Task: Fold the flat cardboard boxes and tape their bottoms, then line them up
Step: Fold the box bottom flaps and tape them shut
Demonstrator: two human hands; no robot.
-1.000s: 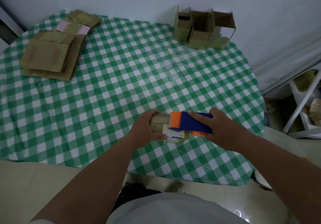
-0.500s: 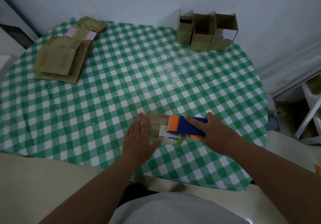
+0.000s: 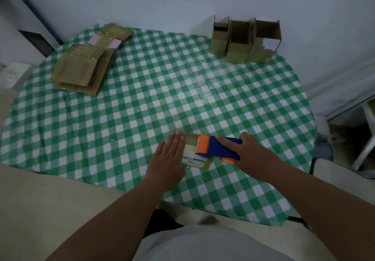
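A small folded cardboard box [image 3: 195,160] lies near the front edge of the green checked table [image 3: 142,118], a white barcode label on its near side. My left hand [image 3: 169,159] lies flat on the box's left part, fingers straight. My right hand [image 3: 251,155] grips a blue and orange tape dispenser [image 3: 215,148], whose orange head rests on top of the box. Three folded boxes [image 3: 243,39] stand in a row at the back right by the wall. A pile of flat boxes [image 3: 81,70] lies at the back left.
Further flat cardboard pieces with pink patches [image 3: 109,37] lie behind the pile. The wall runs right behind the table. A white metal frame [image 3: 365,145] stands on the floor to the right. A beige seat edge [image 3: 40,200] is at the near left.
My left hand has opened from gripping the box's left end to lying flat on top of it. The dispenser stays on the box; the camera has tilted.
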